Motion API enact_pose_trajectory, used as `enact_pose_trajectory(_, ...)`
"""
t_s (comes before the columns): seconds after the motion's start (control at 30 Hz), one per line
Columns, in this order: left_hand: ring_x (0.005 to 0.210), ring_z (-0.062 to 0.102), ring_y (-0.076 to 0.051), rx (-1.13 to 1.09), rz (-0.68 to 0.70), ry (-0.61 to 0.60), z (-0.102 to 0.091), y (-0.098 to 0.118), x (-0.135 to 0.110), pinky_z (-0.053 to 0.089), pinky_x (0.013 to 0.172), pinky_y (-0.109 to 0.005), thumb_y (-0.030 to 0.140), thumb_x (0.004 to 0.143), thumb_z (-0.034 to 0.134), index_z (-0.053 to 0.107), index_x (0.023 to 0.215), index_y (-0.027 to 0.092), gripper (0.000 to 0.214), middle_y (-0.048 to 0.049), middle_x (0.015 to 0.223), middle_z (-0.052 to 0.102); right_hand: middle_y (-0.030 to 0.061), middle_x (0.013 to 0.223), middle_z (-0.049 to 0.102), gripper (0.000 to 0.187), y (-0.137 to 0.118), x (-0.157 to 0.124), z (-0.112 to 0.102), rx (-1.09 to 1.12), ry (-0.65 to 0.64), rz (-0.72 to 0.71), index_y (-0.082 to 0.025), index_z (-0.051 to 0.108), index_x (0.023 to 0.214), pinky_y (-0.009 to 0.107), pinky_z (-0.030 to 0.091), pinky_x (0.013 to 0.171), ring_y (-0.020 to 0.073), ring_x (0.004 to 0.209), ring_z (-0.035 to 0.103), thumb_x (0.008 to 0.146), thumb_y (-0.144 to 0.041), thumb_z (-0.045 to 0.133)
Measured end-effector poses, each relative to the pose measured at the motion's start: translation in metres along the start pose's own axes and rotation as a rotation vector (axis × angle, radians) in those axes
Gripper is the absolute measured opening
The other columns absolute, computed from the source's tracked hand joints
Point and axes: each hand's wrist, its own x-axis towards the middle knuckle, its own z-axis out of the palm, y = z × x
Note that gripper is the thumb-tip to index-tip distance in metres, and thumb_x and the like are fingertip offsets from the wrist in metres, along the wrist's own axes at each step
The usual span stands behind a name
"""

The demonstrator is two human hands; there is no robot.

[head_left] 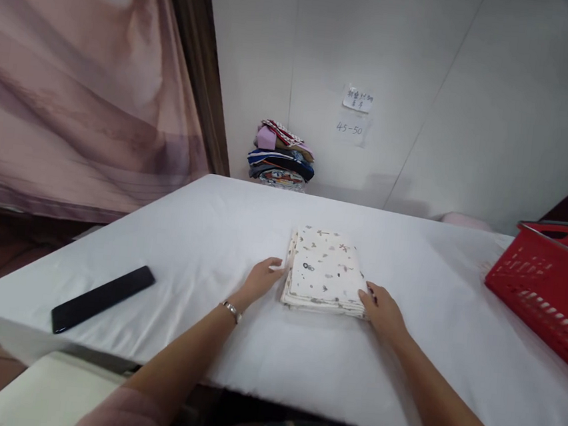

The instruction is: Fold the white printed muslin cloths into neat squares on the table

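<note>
A folded cream cloth with small printed figures (325, 269) lies on the white table (212, 233) in the middle of the view. My left hand (261, 279) rests against the cloth's left edge, fingers stretched out and together. My right hand (385, 313) touches the cloth's near right corner, fingers curled down onto the table beside it. Neither hand lifts the cloth. A bracelet (231, 311) shows on my left wrist.
A black phone (102, 299) lies near the table's left edge. A red plastic basket (551, 285) stands at the right. A pile of folded colourful clothes (282, 156) sits behind the table against the white wall. A pink curtain (76, 72) hangs at left.
</note>
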Motion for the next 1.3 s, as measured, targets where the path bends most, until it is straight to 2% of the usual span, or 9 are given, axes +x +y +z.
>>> enact_pose_trajectory(0.17, 0.065, 0.059, -0.014, -0.075, 0.035, 0.046, 0.015, -0.007, -0.028, 0.044, 0.061, -0.025, 0.034, 0.074, 0.055, 0.064, 0.084, 0.018, 0.021, -0.0010, 0.071, 0.066, 0.0085, 0.110, 0.059, 0.031, -0.018, -0.002, 0.004, 0.022, 0.171, -0.343, -0.020, 0.062, 0.102, 0.038, 0.043, 0.090, 0.0226, 0.103, 0.053, 0.087, -0.038, 0.043)
enact_pose_trajectory(0.23, 0.058, 0.055, -0.013, -0.107, 0.054, 0.048, 0.021, -0.006, -0.035, 0.042, 0.055, -0.023, 0.035, 0.074, 0.053, 0.064, 0.079, 0.018, 0.020, 0.0006, 0.066, 0.063, 0.0073, 0.102, 0.062, 0.026, -0.035, -0.003, 0.007, 0.087, 0.125, -0.463, -0.021, 0.063, 0.098, 0.037, 0.044, 0.088, 0.0213, 0.099, 0.055, 0.087, -0.036, 0.045)
enact_pose_trajectory(0.37, 0.059, 0.053, -0.012, -0.094, 0.073, 0.100, 0.025, 0.000, -0.049, 0.041, 0.056, -0.023, 0.037, 0.074, 0.054, 0.062, 0.072, 0.018, 0.020, 0.0016, 0.065, 0.061, 0.0044, 0.091, 0.065, 0.021, -0.074, -0.006, 0.019, 0.166, -0.097, -0.602, -0.023, 0.065, 0.092, 0.034, 0.046, 0.081, 0.0193, 0.089, 0.057, 0.089, -0.031, 0.045)
enact_pose_trajectory(0.5, 0.057, 0.052, -0.012, -0.029, 0.047, 0.097, 0.023, 0.005, -0.063, 0.040, 0.056, -0.023, 0.039, 0.072, 0.055, 0.060, 0.071, 0.018, 0.021, 0.0023, 0.063, 0.060, 0.0034, 0.090, 0.065, 0.020, -0.102, -0.003, 0.037, 0.110, -0.267, -0.599, -0.024, 0.066, 0.088, 0.032, 0.044, 0.079, 0.0180, 0.089, 0.056, 0.088, -0.031, 0.048)
enact_pose_trajectory(0.63, 0.060, 0.052, -0.012, 0.026, 0.075, 0.072, 0.022, 0.008, -0.070, 0.040, 0.058, -0.024, 0.038, 0.072, 0.056, 0.057, 0.069, 0.019, 0.020, 0.0025, 0.064, 0.058, 0.0027, 0.090, 0.062, 0.015, -0.109, 0.000, 0.051, -0.022, -0.311, -0.600, -0.023, 0.066, 0.090, 0.030, 0.043, 0.075, 0.0172, 0.088, 0.054, 0.086, -0.030, 0.053)
enact_pose_trajectory(0.77, 0.060, 0.051, -0.012, 0.069, 0.062, 0.047, 0.023, 0.008, -0.069, 0.039, 0.058, -0.024, 0.036, 0.072, 0.056, 0.055, 0.068, 0.019, 0.018, 0.0028, 0.063, 0.056, 0.0028, 0.091, 0.061, 0.016, -0.105, -0.001, 0.058, -0.040, -0.303, -0.653, -0.024, 0.065, 0.096, 0.030, 0.043, 0.073, 0.0177, 0.087, 0.054, 0.085, -0.031, 0.056)
enact_pose_trajectory(0.9, 0.061, 0.049, -0.012, 0.121, 0.083, 0.013, 0.022, 0.006, -0.065, 0.037, 0.057, -0.023, 0.036, 0.073, 0.055, 0.054, 0.065, 0.019, 0.019, 0.0026, 0.063, 0.055, 0.0027, 0.090, 0.062, 0.017, -0.101, -0.005, 0.061, 0.011, -0.238, -0.673, -0.025, 0.066, 0.092, 0.031, 0.044, 0.073, 0.0173, 0.085, 0.055, 0.089, -0.027, 0.049)
enact_pose_trajectory(1.13, 0.058, 0.044, -0.011, 0.141, 0.131, -0.037, 0.022, 0.004, -0.065, 0.034, 0.054, -0.022, 0.037, 0.073, 0.054, 0.054, 0.065, 0.018, 0.021, 0.0037, 0.060, 0.051, 0.0040, 0.089, 0.062, 0.023, -0.100, -0.012, 0.060, 0.209, -0.165, -0.626, -0.022, 0.065, 0.090, 0.031, 0.045, 0.077, 0.0170, 0.086, 0.055, 0.092, -0.028, 0.043)
enact_pose_trajectory(1.3, 0.056, 0.042, -0.010, 0.060, 0.091, -0.056, 0.022, 0.002, -0.063, 0.033, 0.053, -0.022, 0.037, 0.073, 0.054, 0.055, 0.065, 0.017, 0.022, 0.0043, 0.058, 0.048, 0.0054, 0.094, 0.061, 0.020, -0.097, -0.009, 0.063, 0.111, -0.183, -0.716, -0.023, 0.065, 0.096, 0.033, 0.045, 0.077, 0.0191, 0.088, 0.054, 0.090, -0.029, 0.047)
